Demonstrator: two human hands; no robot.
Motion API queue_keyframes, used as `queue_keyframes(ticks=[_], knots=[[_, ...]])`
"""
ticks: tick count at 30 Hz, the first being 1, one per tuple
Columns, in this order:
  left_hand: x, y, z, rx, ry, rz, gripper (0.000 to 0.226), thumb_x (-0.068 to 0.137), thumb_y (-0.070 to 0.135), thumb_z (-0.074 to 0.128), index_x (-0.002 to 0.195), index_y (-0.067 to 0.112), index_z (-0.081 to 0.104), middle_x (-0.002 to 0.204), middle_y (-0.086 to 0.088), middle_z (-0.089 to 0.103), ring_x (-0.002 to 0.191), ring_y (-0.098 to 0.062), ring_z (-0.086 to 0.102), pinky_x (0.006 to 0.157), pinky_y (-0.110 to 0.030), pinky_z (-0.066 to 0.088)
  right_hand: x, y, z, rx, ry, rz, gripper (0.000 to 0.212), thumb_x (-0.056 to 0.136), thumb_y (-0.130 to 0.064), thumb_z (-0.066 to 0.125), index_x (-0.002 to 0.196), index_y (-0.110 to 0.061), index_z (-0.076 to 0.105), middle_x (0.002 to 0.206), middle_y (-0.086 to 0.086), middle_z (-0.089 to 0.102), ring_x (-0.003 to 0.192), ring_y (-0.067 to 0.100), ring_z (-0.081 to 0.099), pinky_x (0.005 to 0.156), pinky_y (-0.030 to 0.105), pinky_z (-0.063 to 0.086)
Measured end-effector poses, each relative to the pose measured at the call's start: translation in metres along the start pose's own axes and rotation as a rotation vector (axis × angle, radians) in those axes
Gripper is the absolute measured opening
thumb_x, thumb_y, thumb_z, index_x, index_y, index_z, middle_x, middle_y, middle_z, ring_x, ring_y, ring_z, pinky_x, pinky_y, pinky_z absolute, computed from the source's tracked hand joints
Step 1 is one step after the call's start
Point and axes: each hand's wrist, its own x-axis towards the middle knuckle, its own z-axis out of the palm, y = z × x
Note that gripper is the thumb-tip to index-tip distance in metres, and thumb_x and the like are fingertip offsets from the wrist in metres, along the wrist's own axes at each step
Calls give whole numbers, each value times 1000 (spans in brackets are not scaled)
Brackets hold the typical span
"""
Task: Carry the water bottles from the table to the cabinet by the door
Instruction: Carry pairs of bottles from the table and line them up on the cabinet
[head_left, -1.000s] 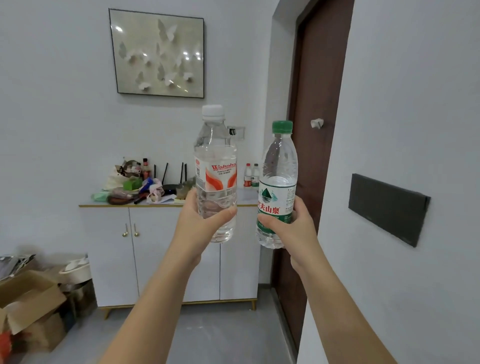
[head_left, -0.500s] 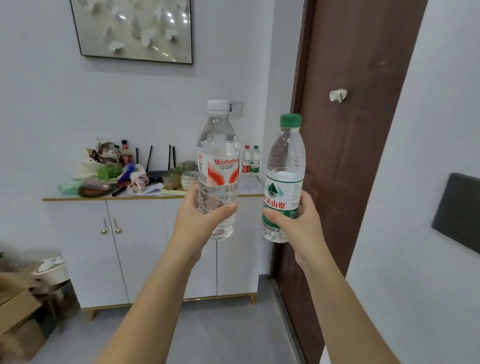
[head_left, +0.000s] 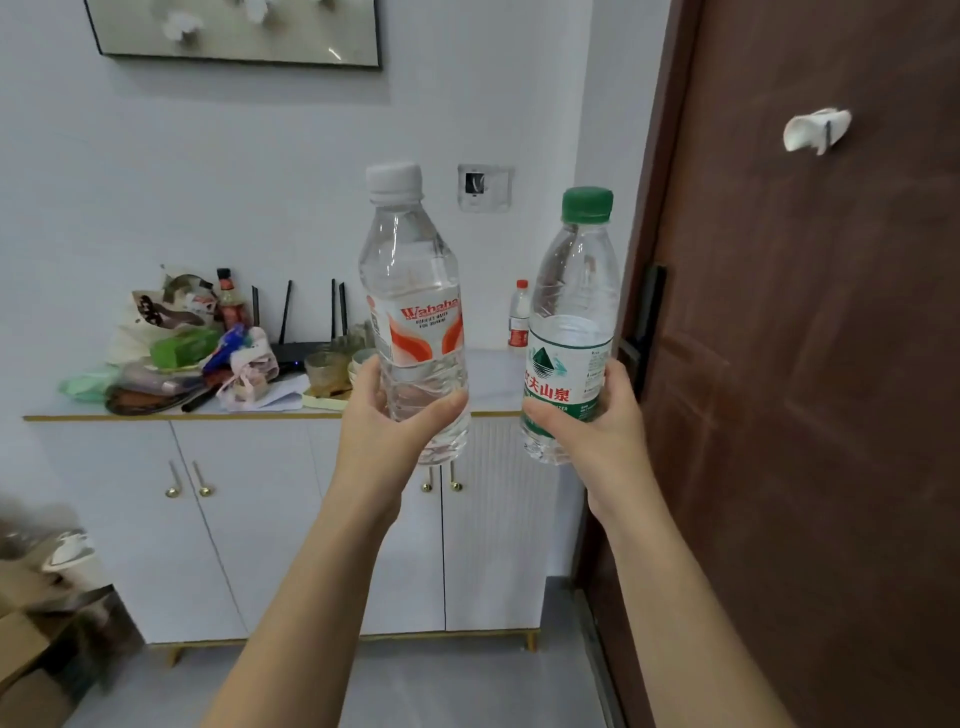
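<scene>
My left hand (head_left: 387, 431) grips the lower half of a clear white-capped water bottle (head_left: 410, 306) with a red and orange label, held upright. My right hand (head_left: 592, 431) holds a green-capped water bottle (head_left: 574, 306) with a green and white label, also upright, just to the right of the first. Both bottles hang in the air in front of the white cabinet (head_left: 249, 519) that stands beside the brown door (head_left: 810, 364). A small red-capped bottle (head_left: 518, 322) stands on the right end of the cabinet top.
The cabinet's left half is crowded with bags, a router, a sauce bottle and bowls (head_left: 197, 353). A bare strip of cabinet top (head_left: 491, 374) shows at the right end. Cardboard boxes (head_left: 31, 639) sit on the floor at left. A framed picture (head_left: 234, 31) hangs above.
The cabinet and door have grown larger and nearer in view as I walk toward them. Both bottles stay upright in my hands, in the same grip.
</scene>
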Motion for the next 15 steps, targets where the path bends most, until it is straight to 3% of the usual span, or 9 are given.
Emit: queue_keyframes(ticks=[5, 11, 15], knots=[[55, -44, 13, -7, 35, -19, 57, 71, 7, 84, 121, 20, 58, 109, 1, 73, 99, -16, 71, 91, -48, 56, 57, 43, -1, -13, 26, 31, 63, 70, 4, 82, 111, -35, 54, 98, -15, 69, 85, -5, 68, 65, 15, 53], [133, -99, 23, 11, -4, -32, 62, 67, 12, 85, 122, 19, 57, 111, 0, 72, 102, -18, 70, 92, -44, 55, 132, 100, 6, -45, 59, 55, 64, 69, 4, 83, 108, -39, 54, 102, -14, 70, 92, 0, 68, 79, 24, 55], [195, -141, 27, 23, -45, -39, 58, 70, 6, 85, 117, 23, 57, 109, 0, 72, 101, -17, 70, 94, -43, 54, 188, 136, 16, -67, 80, 68, 64, 70, 3, 83, 109, -39, 54, 102, -15, 70, 91, -2, 68, 77, 22, 54]])
